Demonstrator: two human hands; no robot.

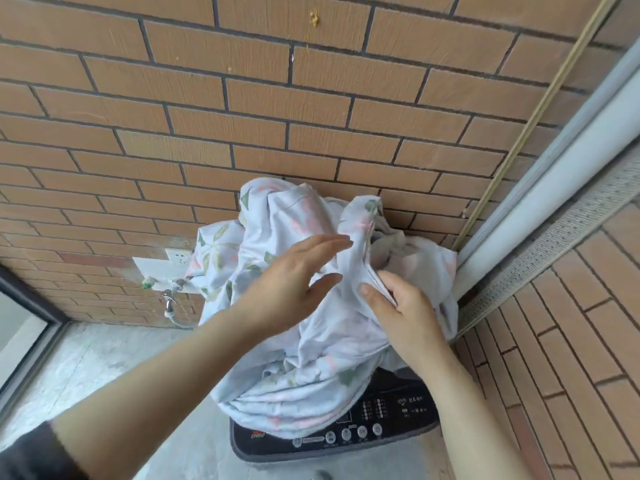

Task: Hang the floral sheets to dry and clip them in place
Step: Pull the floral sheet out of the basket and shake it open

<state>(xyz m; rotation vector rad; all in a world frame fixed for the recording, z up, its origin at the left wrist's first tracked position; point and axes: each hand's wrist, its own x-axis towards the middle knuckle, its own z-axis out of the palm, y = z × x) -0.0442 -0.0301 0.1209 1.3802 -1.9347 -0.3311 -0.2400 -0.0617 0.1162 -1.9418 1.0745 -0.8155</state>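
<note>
Brickwork (242, 98) rose behind a black top-loading washing machine (398, 410). The floral sheets (311, 341) lay heaped in a crumpled mound on its top. They leaned against the wall and spilled down over part of the control panel. The left hand (294, 282) was spread above the middle of the heap with its fingers straight and grasping nothing. It was blurred, so whether it touched the cloth could not be told. The right hand (405, 306) pinched a fold of the sheets between thumb and fingers on the heap's right side. A white wall socket (178, 257) and a tap (168, 299) sat on the wall just left of the mound.
</note>
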